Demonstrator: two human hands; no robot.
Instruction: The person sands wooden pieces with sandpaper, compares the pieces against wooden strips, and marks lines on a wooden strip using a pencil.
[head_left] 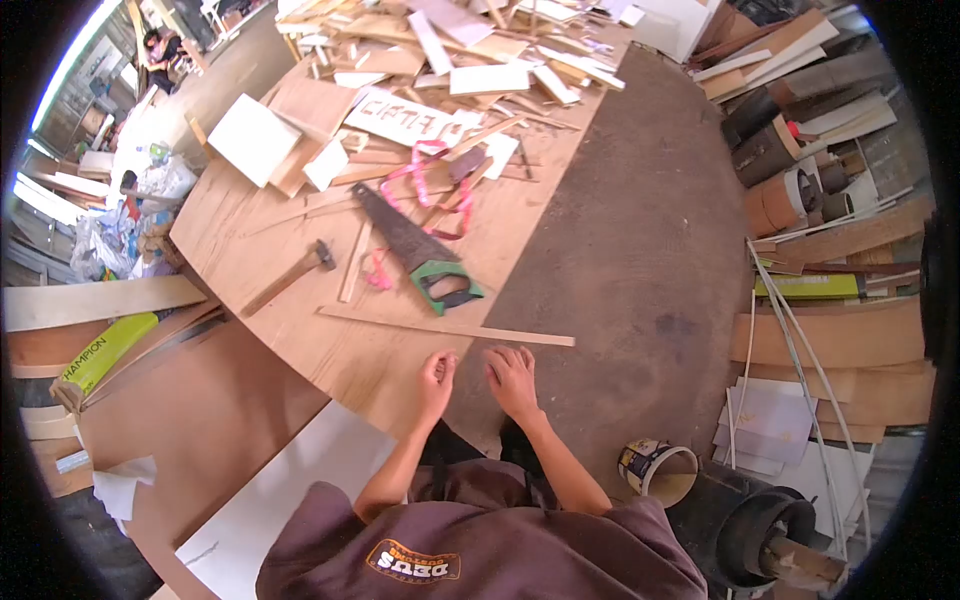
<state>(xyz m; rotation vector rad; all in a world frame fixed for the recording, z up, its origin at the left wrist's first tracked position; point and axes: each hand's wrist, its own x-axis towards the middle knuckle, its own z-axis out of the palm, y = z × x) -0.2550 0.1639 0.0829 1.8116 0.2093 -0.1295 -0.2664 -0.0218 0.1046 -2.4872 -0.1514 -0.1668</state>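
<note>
My left hand [437, 378] is held at the near edge of the plywood table [350, 370], its fingers curled in, with nothing seen sticking out of it. Beside it, my right hand [511, 379] hangs past the table edge, fingers loosely bent and slightly apart, holding nothing that I can see. Just beyond both hands lies a thin wooden strip [450, 328], one end overhanging the table. Farther off rests a handsaw [415, 245] with a green and black handle. A hammer [290, 278] lies to its left, and tangled pink ribbon [463, 212] is around the saw.
A heap of wood offcuts [400, 60] covers the table's far part. Brown floor [640, 220] runs along its right side. A bucket [660, 472] and a black cylinder [745, 525] stand near my right. Boards lean at both sides. Someone sits [160, 60] far back left.
</note>
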